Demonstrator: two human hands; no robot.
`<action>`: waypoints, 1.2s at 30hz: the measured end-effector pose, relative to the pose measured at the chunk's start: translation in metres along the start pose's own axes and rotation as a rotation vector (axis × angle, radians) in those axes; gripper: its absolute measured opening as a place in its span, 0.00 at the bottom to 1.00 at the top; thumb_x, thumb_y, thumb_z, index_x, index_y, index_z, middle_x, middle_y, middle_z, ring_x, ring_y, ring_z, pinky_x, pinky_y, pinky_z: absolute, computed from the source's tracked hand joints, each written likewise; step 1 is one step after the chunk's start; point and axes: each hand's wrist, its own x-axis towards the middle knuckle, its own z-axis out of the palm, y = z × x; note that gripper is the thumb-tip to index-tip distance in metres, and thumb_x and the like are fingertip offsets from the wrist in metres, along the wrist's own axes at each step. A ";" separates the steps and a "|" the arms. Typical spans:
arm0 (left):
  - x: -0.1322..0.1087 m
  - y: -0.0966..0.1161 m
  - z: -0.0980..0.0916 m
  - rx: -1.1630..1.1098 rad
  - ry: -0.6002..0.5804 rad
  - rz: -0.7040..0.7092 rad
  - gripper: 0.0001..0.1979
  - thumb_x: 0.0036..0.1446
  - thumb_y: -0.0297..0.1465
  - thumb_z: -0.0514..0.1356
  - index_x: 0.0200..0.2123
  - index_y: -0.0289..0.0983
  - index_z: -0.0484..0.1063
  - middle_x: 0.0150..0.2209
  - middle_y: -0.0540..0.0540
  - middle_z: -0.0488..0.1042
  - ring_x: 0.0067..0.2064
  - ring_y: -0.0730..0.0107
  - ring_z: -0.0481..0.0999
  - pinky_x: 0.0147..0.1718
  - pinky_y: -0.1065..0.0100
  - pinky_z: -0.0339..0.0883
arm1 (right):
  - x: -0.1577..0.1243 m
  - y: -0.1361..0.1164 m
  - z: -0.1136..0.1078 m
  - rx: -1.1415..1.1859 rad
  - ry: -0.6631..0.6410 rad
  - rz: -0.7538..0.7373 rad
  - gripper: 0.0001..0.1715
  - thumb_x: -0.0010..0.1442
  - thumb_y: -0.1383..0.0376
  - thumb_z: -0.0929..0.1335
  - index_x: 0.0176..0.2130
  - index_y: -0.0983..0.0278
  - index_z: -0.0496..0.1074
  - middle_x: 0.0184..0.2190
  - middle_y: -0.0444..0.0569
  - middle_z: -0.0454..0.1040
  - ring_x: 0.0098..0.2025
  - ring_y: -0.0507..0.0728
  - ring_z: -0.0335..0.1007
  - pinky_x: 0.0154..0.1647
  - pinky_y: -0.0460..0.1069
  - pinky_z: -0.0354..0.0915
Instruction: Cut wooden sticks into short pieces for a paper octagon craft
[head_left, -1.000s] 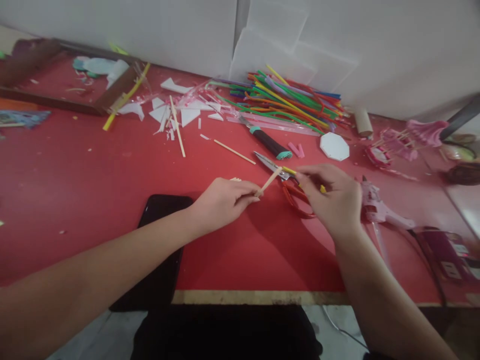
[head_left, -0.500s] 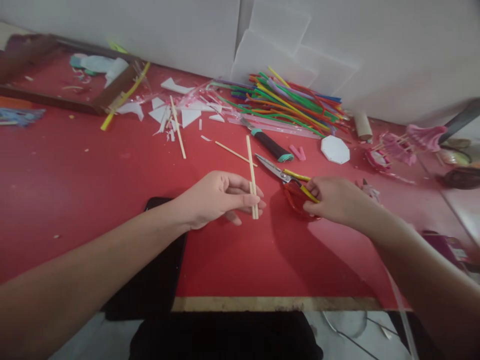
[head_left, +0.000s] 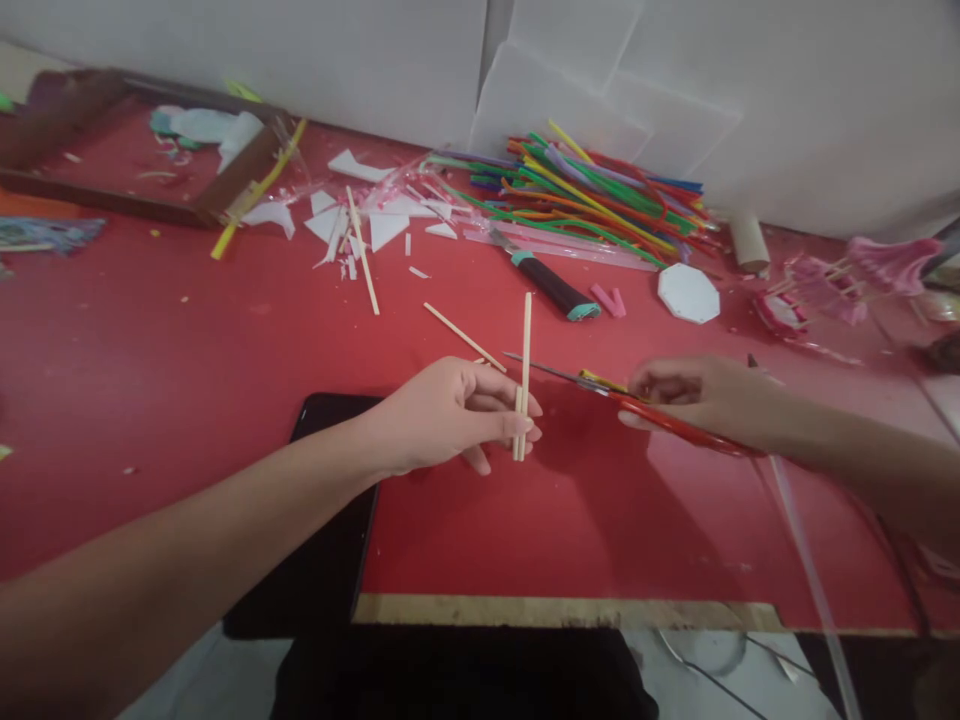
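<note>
Between thumb and fingers, my left hand (head_left: 472, 412) pinches two pale wooden sticks (head_left: 526, 350), one long and one short, held upright side by side with their lower ends level. My right hand (head_left: 686, 395) grips scissors (head_left: 660, 415) with red and yellow handles. Their blades point left toward the sticks, with the tip close behind the longer one. Another thin stick (head_left: 463, 336) lies on the red table just beyond my left hand. Short bits of stick partly show behind my left fingers.
A black-handled cutter (head_left: 555, 285), a white octagon (head_left: 688, 293) and colourful pipe cleaners (head_left: 592, 195) lie farther back. White scraps (head_left: 390, 228) and a brown frame (head_left: 112, 197) are at the left. A pink craft piece (head_left: 832, 285) stands right. A black tablet-like device (head_left: 300, 560) lies under my left forearm.
My right hand has lifted the scissors off the table and turned them, blades pointing left. My left hand still holds the two sticks; the view has shifted slightly.
</note>
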 end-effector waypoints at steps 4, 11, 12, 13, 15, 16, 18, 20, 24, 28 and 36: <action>0.000 0.002 -0.002 0.003 -0.028 -0.030 0.07 0.56 0.31 0.61 0.36 0.36 0.76 0.30 0.42 0.81 0.42 0.58 0.81 0.16 0.78 0.69 | -0.023 -0.005 -0.008 0.252 -0.235 0.177 0.22 0.49 0.45 0.72 0.26 0.60 0.70 0.16 0.41 0.66 0.14 0.47 0.57 0.15 0.45 0.53; 0.001 0.000 -0.004 0.003 -0.066 -0.078 0.04 0.56 0.31 0.62 0.33 0.38 0.76 0.31 0.45 0.82 0.39 0.62 0.82 0.18 0.78 0.70 | -0.041 0.005 -0.014 0.465 -0.393 0.188 0.17 0.52 0.49 0.72 0.26 0.57 0.69 0.16 0.40 0.62 0.15 0.47 0.53 0.15 0.46 0.50; 0.001 0.000 -0.005 -0.003 -0.069 -0.082 0.04 0.56 0.31 0.62 0.33 0.38 0.76 0.31 0.44 0.82 0.39 0.62 0.82 0.18 0.78 0.70 | -0.042 0.006 -0.014 0.464 -0.402 0.192 0.17 0.52 0.50 0.72 0.26 0.57 0.69 0.17 0.40 0.62 0.15 0.47 0.52 0.15 0.46 0.49; 0.001 -0.001 -0.005 -0.010 -0.074 -0.089 0.04 0.56 0.31 0.62 0.34 0.38 0.76 0.31 0.44 0.82 0.39 0.62 0.82 0.18 0.78 0.70 | -0.043 0.006 -0.014 0.461 -0.405 0.198 0.16 0.52 0.50 0.72 0.26 0.57 0.69 0.17 0.40 0.62 0.16 0.47 0.52 0.15 0.45 0.48; 0.000 -0.002 -0.005 -0.029 -0.089 -0.099 0.04 0.56 0.31 0.62 0.35 0.38 0.76 0.31 0.44 0.82 0.41 0.61 0.82 0.17 0.78 0.69 | -0.043 0.006 -0.014 0.449 -0.412 0.214 0.17 0.51 0.49 0.73 0.26 0.57 0.68 0.18 0.40 0.62 0.17 0.47 0.52 0.16 0.45 0.49; 0.000 -0.002 -0.005 -0.041 -0.101 -0.099 0.04 0.56 0.30 0.62 0.35 0.38 0.76 0.30 0.44 0.81 0.42 0.61 0.82 0.17 0.79 0.68 | -0.043 0.006 -0.014 0.436 -0.412 0.215 0.18 0.51 0.49 0.73 0.26 0.57 0.68 0.19 0.41 0.63 0.18 0.48 0.54 0.17 0.45 0.51; -0.001 -0.001 -0.005 -0.069 -0.124 -0.088 0.04 0.56 0.29 0.62 0.34 0.37 0.76 0.28 0.44 0.81 0.43 0.60 0.81 0.16 0.80 0.67 | -0.043 0.005 -0.014 0.390 -0.401 0.203 0.19 0.51 0.48 0.72 0.26 0.58 0.68 0.22 0.43 0.64 0.22 0.50 0.59 0.22 0.46 0.57; -0.001 0.000 -0.005 -0.096 -0.142 -0.104 0.03 0.56 0.29 0.62 0.32 0.37 0.76 0.27 0.45 0.80 0.44 0.60 0.81 0.16 0.81 0.66 | -0.042 0.006 -0.015 0.337 -0.408 0.182 0.20 0.52 0.47 0.72 0.27 0.59 0.67 0.24 0.44 0.64 0.26 0.51 0.61 0.25 0.46 0.59; 0.000 0.004 -0.005 -0.120 -0.174 -0.181 0.05 0.56 0.30 0.63 0.29 0.35 0.74 0.28 0.46 0.79 0.46 0.61 0.80 0.18 0.83 0.67 | -0.043 0.008 -0.018 0.307 -0.479 0.196 0.21 0.52 0.47 0.71 0.29 0.60 0.65 0.26 0.41 0.62 0.28 0.51 0.58 0.27 0.44 0.58; 0.000 0.005 -0.006 -0.109 -0.183 -0.186 0.06 0.57 0.30 0.62 0.28 0.35 0.74 0.29 0.46 0.79 0.47 0.62 0.80 0.19 0.83 0.67 | -0.043 0.010 -0.019 0.312 -0.503 0.226 0.21 0.53 0.48 0.71 0.29 0.61 0.64 0.26 0.41 0.61 0.29 0.50 0.57 0.27 0.44 0.57; -0.001 0.006 -0.007 -0.105 -0.188 -0.207 0.05 0.55 0.31 0.63 0.29 0.35 0.76 0.30 0.45 0.81 0.46 0.61 0.80 0.19 0.83 0.66 | -0.042 0.006 -0.019 0.290 -0.511 0.245 0.21 0.51 0.48 0.72 0.29 0.60 0.64 0.26 0.42 0.63 0.29 0.51 0.59 0.27 0.44 0.59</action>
